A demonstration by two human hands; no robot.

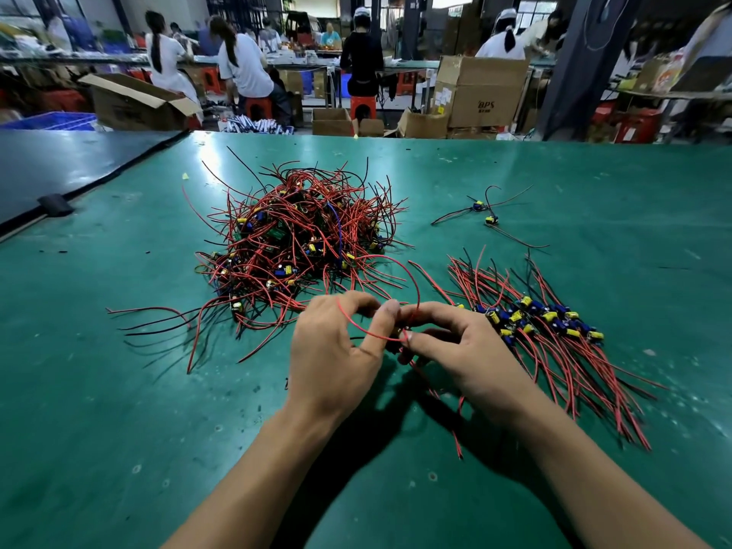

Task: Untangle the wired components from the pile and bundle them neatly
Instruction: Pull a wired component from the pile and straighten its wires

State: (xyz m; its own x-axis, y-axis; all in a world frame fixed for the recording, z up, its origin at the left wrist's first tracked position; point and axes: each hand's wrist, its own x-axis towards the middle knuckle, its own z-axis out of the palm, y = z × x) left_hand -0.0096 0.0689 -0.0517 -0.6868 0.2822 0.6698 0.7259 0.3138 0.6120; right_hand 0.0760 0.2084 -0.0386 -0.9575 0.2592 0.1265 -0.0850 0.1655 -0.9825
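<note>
- The surface [119, 390] is a flat green mat with a slight sheen. Thin leads lie flush on it, so a raised loop or a component body looks easier to pick up than a flat strand.
- The pile [301, 239] sits mid-surface, just beyond the hands. Its red and black leads are knotted round small boards carrying yellow and blue parts. It looks light but snaggy. A hard tug on one lead would probably drag its neighbours or strain a solder joint, so easing a unit out by its body seems safer.
- The sorted row [546, 322] lies to the right, just beside the right hand. Its bodies are grouped together and its leads fan toward the near edge. It is loose and light and would scatter at a nudge. For bundling, the clustered bodies are the firm place to gather it.
- The left hand [332, 358] has a nearly closed grip, with thumb and curled forefinger pinching the red wire [358, 326].
- The right hand [455, 350] has an equally narrow grip, its fingertips pinching the same strand where it meets the left thumb. Any component body between the hands is hidden.
- Two stray components [485, 212] lie well apart at the far right.
- The red wire arcs in springy loops above and below the fingers. It is thin, limp along its length and smooth-coated, so it is likely to slip unless pinched close to its end.
</note>
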